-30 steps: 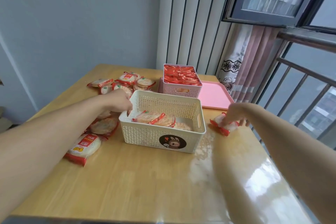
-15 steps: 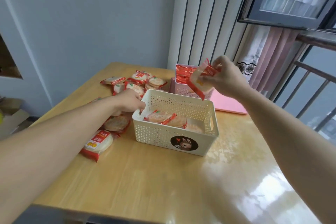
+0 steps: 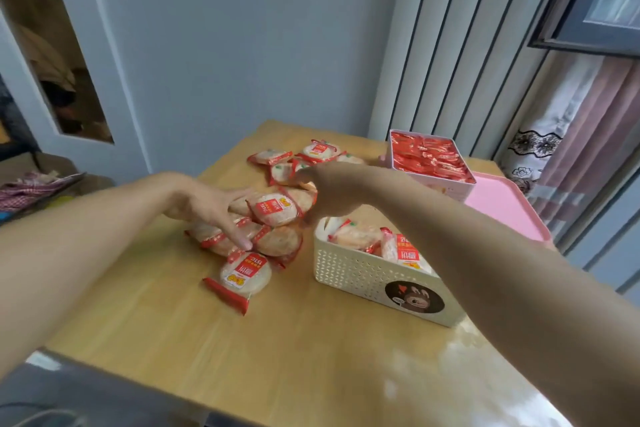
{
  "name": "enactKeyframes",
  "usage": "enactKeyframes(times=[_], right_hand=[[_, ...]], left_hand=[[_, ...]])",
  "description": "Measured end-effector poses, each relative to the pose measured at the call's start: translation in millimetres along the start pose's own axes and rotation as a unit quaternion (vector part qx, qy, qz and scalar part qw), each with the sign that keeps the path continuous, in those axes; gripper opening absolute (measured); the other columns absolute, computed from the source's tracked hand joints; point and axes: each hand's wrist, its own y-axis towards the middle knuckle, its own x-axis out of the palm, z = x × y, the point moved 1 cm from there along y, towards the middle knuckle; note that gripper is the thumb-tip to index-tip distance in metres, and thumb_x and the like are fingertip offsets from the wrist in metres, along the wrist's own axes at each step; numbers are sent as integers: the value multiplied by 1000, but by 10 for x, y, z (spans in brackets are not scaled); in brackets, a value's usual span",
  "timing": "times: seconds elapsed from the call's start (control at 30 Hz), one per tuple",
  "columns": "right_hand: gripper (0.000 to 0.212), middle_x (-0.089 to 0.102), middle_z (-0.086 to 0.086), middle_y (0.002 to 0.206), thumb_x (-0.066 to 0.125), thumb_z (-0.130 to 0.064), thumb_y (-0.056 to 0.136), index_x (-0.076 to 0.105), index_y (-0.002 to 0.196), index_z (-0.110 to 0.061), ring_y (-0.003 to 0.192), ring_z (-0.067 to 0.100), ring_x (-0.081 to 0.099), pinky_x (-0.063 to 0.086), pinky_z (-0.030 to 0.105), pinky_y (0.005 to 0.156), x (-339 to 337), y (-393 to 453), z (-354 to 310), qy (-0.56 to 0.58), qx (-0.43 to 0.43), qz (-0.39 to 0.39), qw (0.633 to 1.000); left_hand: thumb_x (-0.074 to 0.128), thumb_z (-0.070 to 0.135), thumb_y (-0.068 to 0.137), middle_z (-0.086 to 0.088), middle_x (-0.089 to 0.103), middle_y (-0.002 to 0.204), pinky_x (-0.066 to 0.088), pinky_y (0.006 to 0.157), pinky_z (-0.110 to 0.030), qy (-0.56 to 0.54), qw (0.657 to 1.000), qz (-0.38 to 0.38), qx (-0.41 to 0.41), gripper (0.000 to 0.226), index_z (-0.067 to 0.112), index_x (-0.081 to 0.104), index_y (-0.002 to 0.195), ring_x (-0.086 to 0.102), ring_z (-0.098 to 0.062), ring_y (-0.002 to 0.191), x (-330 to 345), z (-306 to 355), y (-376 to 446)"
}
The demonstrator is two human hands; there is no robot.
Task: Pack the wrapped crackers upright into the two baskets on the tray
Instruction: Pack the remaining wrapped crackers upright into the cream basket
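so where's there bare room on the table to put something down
Free: the near table in front of the cream basket, and the pink tray right of the pink basket. Crowded: the cracker pile left of the cream basket, where both hands reach.

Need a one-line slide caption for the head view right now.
Both hands, left hand and right hand, reach into the loose cracker pile beside the part-filled cream basket; pink basket already full.
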Motion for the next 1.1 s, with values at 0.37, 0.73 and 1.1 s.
enactKeyframes(times=[0.37, 0.73, 1.1], right_hand=[[146, 7, 8, 169, 83, -70, 61, -13, 160, -26, 149, 36, 29, 36, 48, 113, 522, 816, -442, -180, 24, -158, 971], [44, 64, -1, 107, 55, -30, 89, 54, 132, -22, 88, 22, 60, 47, 26, 52, 241, 776, -264, -68, 10, 34, 997], [49, 60, 11, 131, 45, -39, 106, 48, 143, -7, 111, 26, 64, 54, 28, 82, 146, 930, -43, 53, 145, -97, 983]], left_hand=[[73, 88, 26, 4, -21, 167, 14, 126, -39, 214, 975, 42, -40, 174, 30, -34, 150, -2, -19, 157, 334, -117, 186], [77, 22, 65, -15, 76, 94, 61, 73, -43, -45, 972, 232, 5, 56, 5, 62, 117, 74, -34, 84, -23, -287, 182], [84, 59, 57, -3, 79, 103, 51, 103, -41, -363, 906, 216, 20, 72, 18, 73, 115, 73, -24, 101, -116, -406, 627]])
